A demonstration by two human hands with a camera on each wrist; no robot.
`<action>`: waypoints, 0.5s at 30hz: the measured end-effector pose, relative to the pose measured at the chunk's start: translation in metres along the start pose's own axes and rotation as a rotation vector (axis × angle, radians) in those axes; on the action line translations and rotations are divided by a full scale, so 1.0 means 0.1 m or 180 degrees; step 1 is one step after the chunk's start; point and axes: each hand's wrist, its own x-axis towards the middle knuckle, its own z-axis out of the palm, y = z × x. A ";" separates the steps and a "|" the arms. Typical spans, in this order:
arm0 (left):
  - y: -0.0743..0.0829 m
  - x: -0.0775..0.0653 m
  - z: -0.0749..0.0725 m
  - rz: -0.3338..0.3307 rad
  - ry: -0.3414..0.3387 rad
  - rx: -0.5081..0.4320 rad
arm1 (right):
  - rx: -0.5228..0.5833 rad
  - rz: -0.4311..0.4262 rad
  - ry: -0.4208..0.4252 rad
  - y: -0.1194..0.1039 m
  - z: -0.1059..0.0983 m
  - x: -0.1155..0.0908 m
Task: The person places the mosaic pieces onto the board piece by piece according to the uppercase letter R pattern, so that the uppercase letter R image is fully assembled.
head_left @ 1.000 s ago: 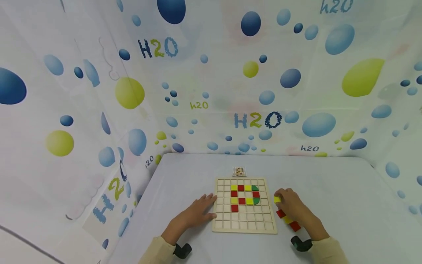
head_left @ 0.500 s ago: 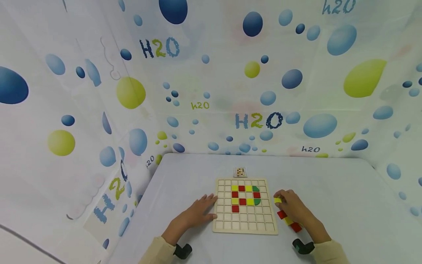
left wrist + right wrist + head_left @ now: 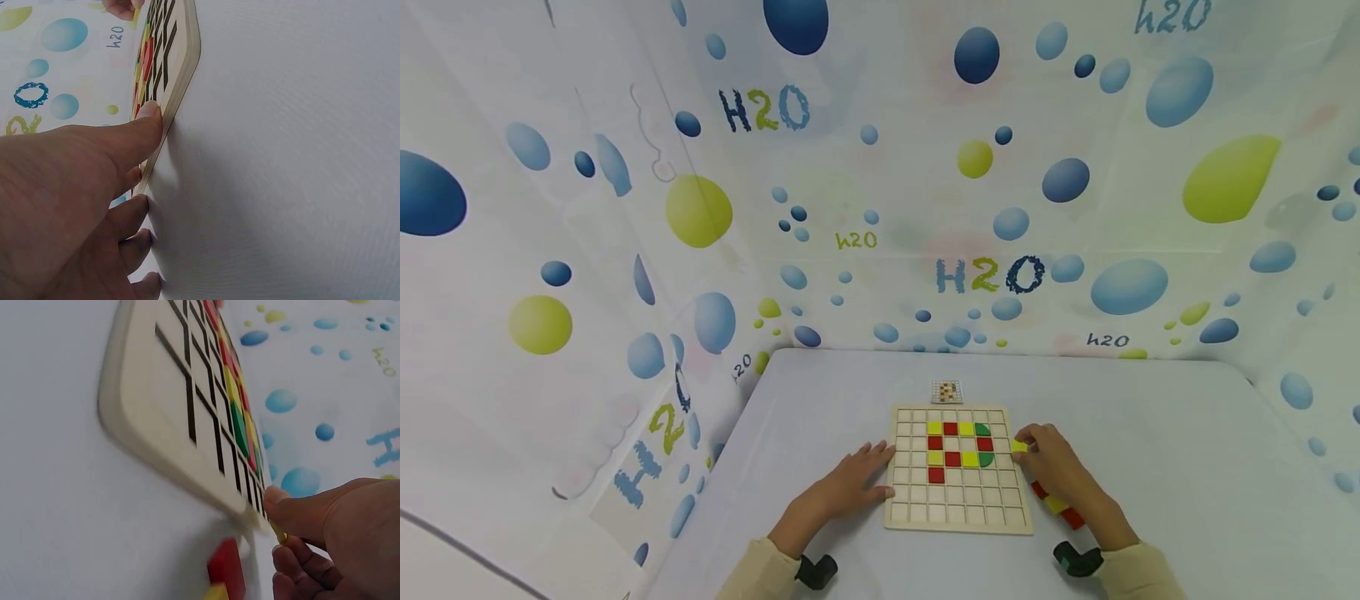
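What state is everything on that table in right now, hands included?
Left hand: touching the board's left edge.
Right hand: pinching a yellow tile.
Yellow tile: held by the board's right edge, not in a square.
Board: flat, partly filled.
Placed tiles: set in squares.
Loose tiles: on the table, partly hidden.
Small card: beyond the board, grid showing.

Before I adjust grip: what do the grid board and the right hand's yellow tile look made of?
Grid board: likely wood, matt; pale beige, without glare. Yellow tile: perhaps painted wood or plastic, from its flat, even colour; finish too small to judge.
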 end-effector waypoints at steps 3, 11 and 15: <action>0.00 0.01 0.00 -0.0009 -0.0010 0.0007 | 0.0037 -0.0034 -0.0040 -0.09 0.07 0.01; -0.01 0.02 0.00 -0.0046 -0.0045 0.0033 | 0.0027 -0.0522 -0.0029 -0.41 0.32 -0.11; -0.02 0.03 0.00 -0.0045 -0.0043 0.0042 | -0.0098 -0.0753 -0.0019 -0.53 0.45 -0.19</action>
